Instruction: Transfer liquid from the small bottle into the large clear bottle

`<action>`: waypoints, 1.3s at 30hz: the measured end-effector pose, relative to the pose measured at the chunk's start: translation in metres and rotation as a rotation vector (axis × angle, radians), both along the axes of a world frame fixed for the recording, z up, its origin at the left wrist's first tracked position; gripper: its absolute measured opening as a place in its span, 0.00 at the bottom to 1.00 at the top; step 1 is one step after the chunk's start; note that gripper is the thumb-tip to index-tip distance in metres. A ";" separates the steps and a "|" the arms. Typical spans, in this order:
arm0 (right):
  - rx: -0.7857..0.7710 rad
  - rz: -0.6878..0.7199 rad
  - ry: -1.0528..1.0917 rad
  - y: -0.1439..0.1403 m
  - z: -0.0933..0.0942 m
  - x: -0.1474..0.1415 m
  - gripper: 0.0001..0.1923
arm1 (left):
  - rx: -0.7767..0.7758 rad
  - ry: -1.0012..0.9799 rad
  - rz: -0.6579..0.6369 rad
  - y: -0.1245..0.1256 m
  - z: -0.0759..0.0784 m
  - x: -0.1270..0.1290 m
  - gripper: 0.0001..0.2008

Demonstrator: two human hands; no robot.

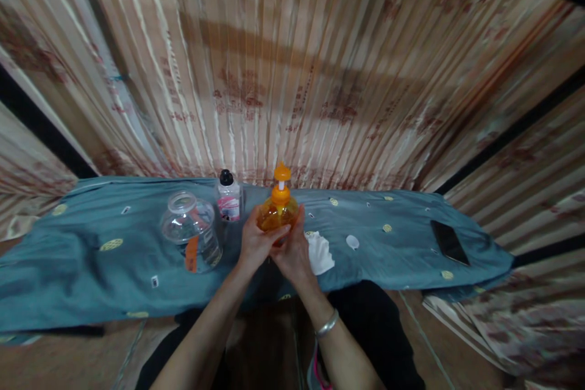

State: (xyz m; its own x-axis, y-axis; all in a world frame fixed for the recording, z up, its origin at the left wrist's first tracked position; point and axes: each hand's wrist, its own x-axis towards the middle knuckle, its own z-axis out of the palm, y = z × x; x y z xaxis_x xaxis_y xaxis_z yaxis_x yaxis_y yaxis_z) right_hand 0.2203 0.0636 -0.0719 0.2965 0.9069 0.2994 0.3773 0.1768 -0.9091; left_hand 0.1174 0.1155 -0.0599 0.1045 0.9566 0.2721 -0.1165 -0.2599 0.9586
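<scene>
An amber pump bottle (278,214) with an orange pump head stands upright between my hands, over the middle of the cloth-covered bench. My left hand (259,239) wraps its left side, the thumb lying across the front. On the other side my right hand (293,250) is closed around it, with fingers at the lower part. The bottle's base is hidden by my hands. Just right of my right hand lies a crumpled white tissue (320,253). To the left of my left hand is a small clear bottle (228,200) with a black cap and pink label.
A wide clear plastic jar (194,237) with an orange label stands uncapped at the left. A dark phone (450,242) lies at the right end of the blue patterned cloth (393,256). Pleated curtains (283,85) hang close behind, and dark poles slant at both sides.
</scene>
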 end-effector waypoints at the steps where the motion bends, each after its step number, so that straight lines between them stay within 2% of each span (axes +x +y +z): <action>1: 0.009 -0.017 0.002 0.000 0.001 0.004 0.63 | 0.020 0.012 -0.007 -0.001 0.001 0.004 0.19; 4: 0.037 -0.068 -0.005 -0.004 0.002 0.019 0.57 | 0.095 0.057 -0.051 -0.008 0.002 0.018 0.25; 6: 0.047 -0.094 -0.012 -0.006 0.004 0.033 0.55 | 0.143 0.089 -0.094 -0.014 0.000 0.025 0.34; 8: 0.046 -0.137 -0.021 -0.007 0.006 0.050 0.57 | 0.169 0.119 -0.126 -0.018 -0.005 0.030 0.44; 10: 0.021 -0.208 -0.041 -0.005 0.007 0.071 0.61 | 0.174 0.146 -0.142 -0.020 -0.013 0.033 0.49; 12: -0.005 -0.317 -0.063 0.001 0.008 0.093 0.64 | 0.173 0.171 -0.150 -0.019 -0.021 0.033 0.47; 14: -0.012 -0.388 -0.092 0.008 0.008 0.117 0.65 | 0.168 0.194 -0.151 -0.017 -0.027 0.032 0.41; 18: -0.038 -0.483 -0.150 0.024 0.007 0.161 0.64 | 0.141 0.226 -0.155 -0.016 -0.033 0.026 0.30; 24: -0.080 -0.570 -0.203 0.046 -0.001 0.211 0.65 | 0.111 0.279 -0.164 -0.023 -0.037 0.008 0.27; 30: -0.092 -0.597 -0.242 0.062 -0.006 0.236 0.65 | 0.083 0.319 -0.153 -0.025 -0.042 -0.010 0.28; 39: -0.130 -0.571 -0.259 0.071 -0.013 0.250 0.67 | 0.035 0.356 -0.178 -0.033 -0.039 -0.025 0.28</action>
